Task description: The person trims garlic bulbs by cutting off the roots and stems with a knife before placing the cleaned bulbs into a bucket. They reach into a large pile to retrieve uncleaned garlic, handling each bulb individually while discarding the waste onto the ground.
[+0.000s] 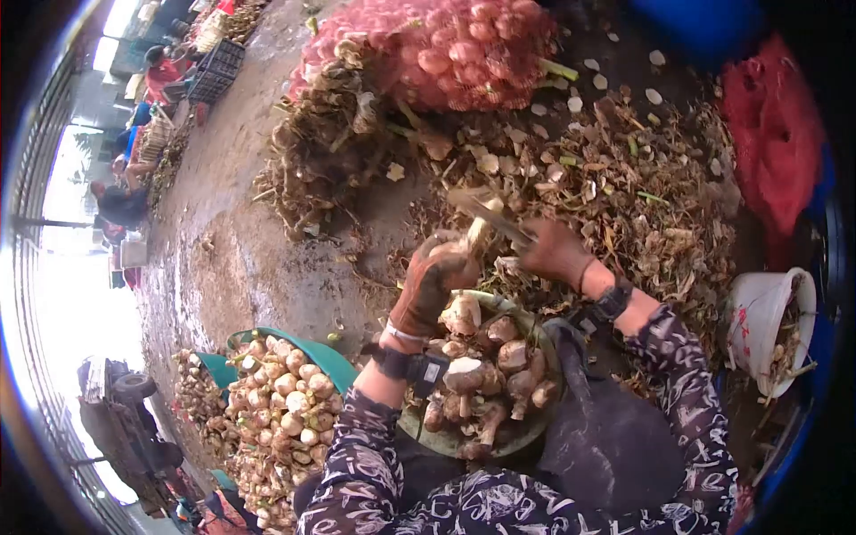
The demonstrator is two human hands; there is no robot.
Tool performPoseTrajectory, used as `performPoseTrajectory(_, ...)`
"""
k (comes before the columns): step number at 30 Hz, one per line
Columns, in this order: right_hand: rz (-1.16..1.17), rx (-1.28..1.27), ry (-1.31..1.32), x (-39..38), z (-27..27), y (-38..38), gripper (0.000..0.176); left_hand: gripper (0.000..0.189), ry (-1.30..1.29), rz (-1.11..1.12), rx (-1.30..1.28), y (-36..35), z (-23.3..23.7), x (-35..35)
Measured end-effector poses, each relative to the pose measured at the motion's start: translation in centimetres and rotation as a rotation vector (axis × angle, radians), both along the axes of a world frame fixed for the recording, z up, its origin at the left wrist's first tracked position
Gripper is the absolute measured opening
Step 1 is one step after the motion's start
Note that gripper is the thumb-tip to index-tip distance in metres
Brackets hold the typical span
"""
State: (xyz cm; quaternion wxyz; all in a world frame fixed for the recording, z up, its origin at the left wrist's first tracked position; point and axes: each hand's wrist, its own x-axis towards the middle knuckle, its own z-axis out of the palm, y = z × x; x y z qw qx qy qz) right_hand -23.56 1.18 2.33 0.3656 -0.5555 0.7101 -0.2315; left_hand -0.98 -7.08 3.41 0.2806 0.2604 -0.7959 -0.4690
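My left hand (439, 275), in a soiled glove, is closed around a garlic bulb, with its pale stem (482, 228) pointing up and away from me. Gripped in my right hand (555, 251), also gloved, is a knife, and its blade (512, 231) lies across the stem in this view. Below both hands a round basin (551, 364) sits at my lap, holding several dirty garlic bulbs (513, 356), some with cut stems. Part of the held bulb is hidden by my left fingers.
A red mesh sack (437, 53) full of bulbs lies ahead, beside uncut garlic stalks (312, 147). Trimmings (660, 232) cover the floor at right, near a white bucket (749, 325). Trimmed garlic (276, 401) is heaped at left. A person (160, 76) sits far left.
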Motion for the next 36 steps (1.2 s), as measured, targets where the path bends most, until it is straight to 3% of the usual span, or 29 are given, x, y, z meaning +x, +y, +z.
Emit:
performPoseTrajectory(2,-0.090,0.162,0.054,-1.2,-2.3,2.9,0.022,0.013,-0.077,0.094,0.061,0.8,0.9,0.5)
performPoseTrajectory(4,-0.198,-0.084,0.033,-1.2,-2.7,4.4,0.020,0.031,0.128,0.000,0.662,1.4,1.3,0.8)
performPoseTrajectory(5,-0.232,-0.135,-0.046,-1.2,-2.6,4.8,0.022,0.040,0.214,0.014,0.948,1.7,1.4,0.9)
performPoseTrajectory(6,-0.264,-0.189,-0.114,-0.9,-1.3,4.6,0.024,0.044,0.419,0.125,1.380,2.7,4.4,-0.9)
performPoseTrajectory(7,-0.267,-0.179,-0.112,-0.3,-0.5,4.7,0.024,0.044,0.418,0.124,1.391,3.1,4.1,-1.0)
performPoseTrajectory(9,-0.171,-0.094,-0.171,1.0,0.6,4.3,0.026,0.049,0.194,0.043,1.083,3.1,3.8,-1.0)
performPoseTrajectory(10,-0.167,-0.095,-0.172,1.4,0.5,4.2,0.026,0.049,0.195,0.048,1.081,3.2,3.9,-1.3)
performPoseTrajectory(12,-0.193,-0.163,-0.221,2.4,-0.1,4.5,0.027,0.057,-0.030,0.279,0.886,3.5,4.0,-2.3)
performPoseTrajectory(14,-0.205,-0.169,-0.251,2.2,0.0,4.7,0.029,0.059,0.083,0.289,0.917,3.5,2.0,-1.7)
performPoseTrajectory(16,-0.144,-0.108,-0.074,1.5,1.3,5.2,0.025,0.057,0.229,0.232,0.807,3.8,1.9,-1.7)
performPoseTrajectory(20,-0.099,-0.254,-0.009,1.3,5.2,4.7,0.021,0.063,0.328,0.138,0.975,3.7,2.5,-1.7)
performPoseTrajectory(22,-0.029,-0.354,0.061,1.7,6.5,4.3,0.021,0.064,0.232,0.150,0.931,3.8,0.5,-0.9)
performPoseTrajectory(23,0.048,-0.402,0.125,1.9,6.6,4.0,0.022,0.059,-0.046,0.100,0.565,3.6,-0.5,-0.8)
performPoseTrajectory(26,0.130,-0.402,0.186,2.6,5.8,3.7,0.026,0.037,-0.272,0.070,-0.108,3.7,0.8,-1.8)
performPoseTrajectory(29,0.136,-0.431,0.173,2.5,4.8,3.6,0.028,0.025,-0.338,0.015,-0.285,4.0,1.1,-1.6)
performPoseTrajectory(31,0.123,-0.504,0.196,2.5,3.8,3.7,0.030,0.023,-0.500,-0.029,-0.634,4.5,1.1,-1.4)
performPoseTrajectory(32,0.122,-0.500,0.199,2.3,3.4,3.8,0.030,0.023,-0.496,-0.032,-0.631,4.8,0.9,-1.5)
performPoseTrajectory(34,0.108,-0.500,0.219,2.2,2.7,3.6,0.024,0.023,-0.391,0.079,0.016,5.3,0.6,-1.7)
performPoseTrajectory(36,0.102,-0.519,0.211,1.9,2.2,3.3,0.024,0.022,-0.353,0.086,-0.009,5.3,0.9,-1.8)
